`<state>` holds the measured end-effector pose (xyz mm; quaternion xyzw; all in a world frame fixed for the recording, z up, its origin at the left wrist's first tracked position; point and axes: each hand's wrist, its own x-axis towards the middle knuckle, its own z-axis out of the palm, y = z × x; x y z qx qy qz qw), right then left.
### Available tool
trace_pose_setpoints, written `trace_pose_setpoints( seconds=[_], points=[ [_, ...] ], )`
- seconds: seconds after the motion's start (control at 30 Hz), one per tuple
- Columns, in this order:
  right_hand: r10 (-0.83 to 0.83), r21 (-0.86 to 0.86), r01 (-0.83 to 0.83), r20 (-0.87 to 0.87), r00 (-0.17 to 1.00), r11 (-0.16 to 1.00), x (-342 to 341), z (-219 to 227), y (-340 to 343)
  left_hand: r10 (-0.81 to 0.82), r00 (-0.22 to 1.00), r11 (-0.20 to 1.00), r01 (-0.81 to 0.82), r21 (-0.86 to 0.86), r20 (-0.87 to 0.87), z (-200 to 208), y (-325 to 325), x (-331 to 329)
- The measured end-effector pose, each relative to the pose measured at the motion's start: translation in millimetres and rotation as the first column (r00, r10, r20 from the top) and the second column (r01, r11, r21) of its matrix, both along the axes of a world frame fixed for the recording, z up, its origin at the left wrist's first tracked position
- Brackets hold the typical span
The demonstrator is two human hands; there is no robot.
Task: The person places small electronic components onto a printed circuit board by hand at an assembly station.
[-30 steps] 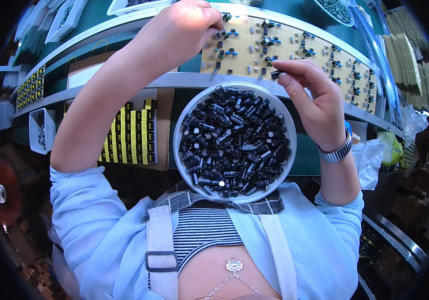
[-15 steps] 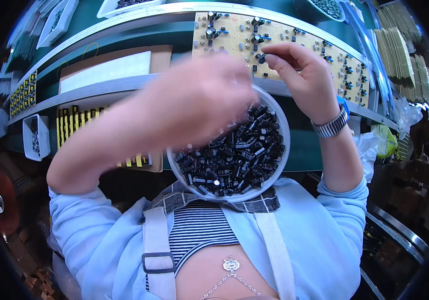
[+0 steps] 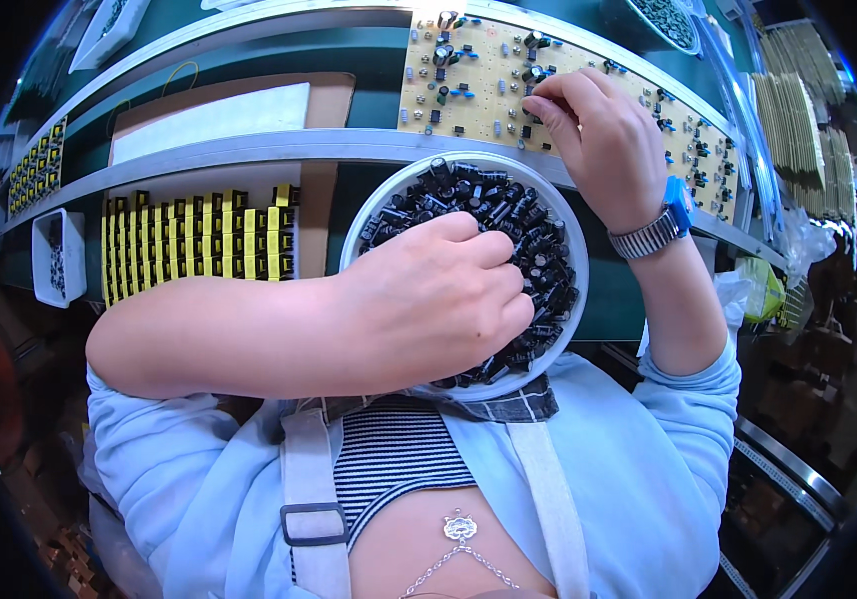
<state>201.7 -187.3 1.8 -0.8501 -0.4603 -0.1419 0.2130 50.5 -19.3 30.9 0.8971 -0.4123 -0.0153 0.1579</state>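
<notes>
A white round bowl (image 3: 361,225) heaped with small black cylinder capacitors (image 3: 540,245) sits in front of my chest. My left hand (image 3: 438,299) lies in the bowl, knuckles up, fingers curled down into the pile. Beyond the bowl a long yellow circuit board (image 3: 478,95) rests on the green bench, dotted with black and blue parts. My right hand (image 3: 598,140), with a metal-band watch on the wrist, reaches over the bowl's far rim. Its fingertips pinch a small black capacitor against the board's upper middle.
Rows of yellow-and-black components (image 3: 199,240) stand to the left of the bowl, with a small white bin (image 3: 57,255) further left. A cardboard sheet with white paper (image 3: 209,115) lies behind them. Another bowl of parts (image 3: 663,20) and stacked boards (image 3: 798,110) fill the far right.
My left hand came back from the circuit board and dropped into the bowl of capacitors. My right hand moved forward from above the bowl's rim onto the board.
</notes>
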Motion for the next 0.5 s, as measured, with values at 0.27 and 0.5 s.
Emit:
trace_pose_setpoints(
  seconds=[0.27, 0.5],
  points=[
    [0.01, -0.04, -0.003, 0.158, 0.987, 0.999, 1, 0, 1, 0.046, 0.998, 0.947, -0.058, -0.315, -0.045, -2, 14, 7],
    [0.055, -0.019, -0.054, 0.066, 0.996, 0.998, 4, -1, -3, 0.429, 0.748, 0.597, -0.656, -0.462, -0.507, 1, 54, 37]
  ],
)
